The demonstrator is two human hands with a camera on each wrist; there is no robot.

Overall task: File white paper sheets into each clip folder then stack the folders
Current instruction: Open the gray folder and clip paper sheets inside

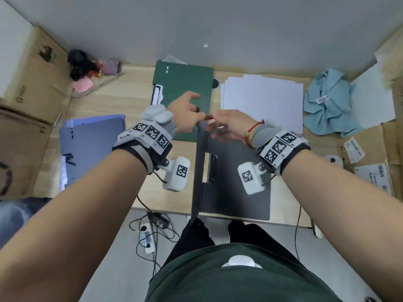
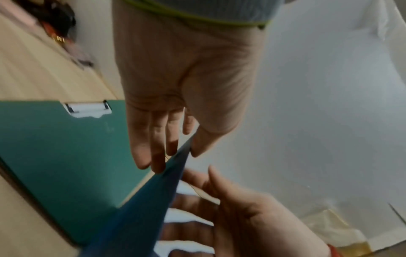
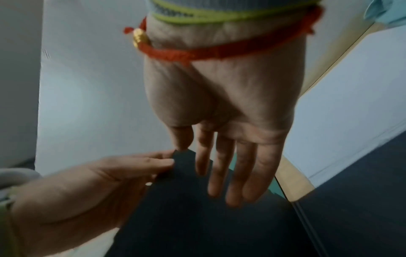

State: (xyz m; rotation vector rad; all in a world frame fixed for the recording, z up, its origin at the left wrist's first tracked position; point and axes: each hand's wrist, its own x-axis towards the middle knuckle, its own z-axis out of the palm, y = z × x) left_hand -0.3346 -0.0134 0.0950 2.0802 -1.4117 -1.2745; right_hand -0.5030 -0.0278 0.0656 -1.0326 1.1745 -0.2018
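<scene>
Green folder point(image 1: 183, 83), paper stack point(image 1: 261, 99), blue cloth point(image 1: 327, 105) behind raised black cover point(image 1: 199, 171).

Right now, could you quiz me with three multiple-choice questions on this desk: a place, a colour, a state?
1. Where is the white paper stack?
A. right of the green folder
B. on the floor
C. inside the lilac folder

2. Colour of the crumpled cloth?
A. red
B. light blue
C. yellow

3. The black folder's cover is:
A. lying shut
B. lifted on edge, pinched by both hands
C. torn off

Answers: 1 A, it lies beside it on the desk; 2 B, pale blue; 3 B, left hand and right hand pinch its top.
</scene>
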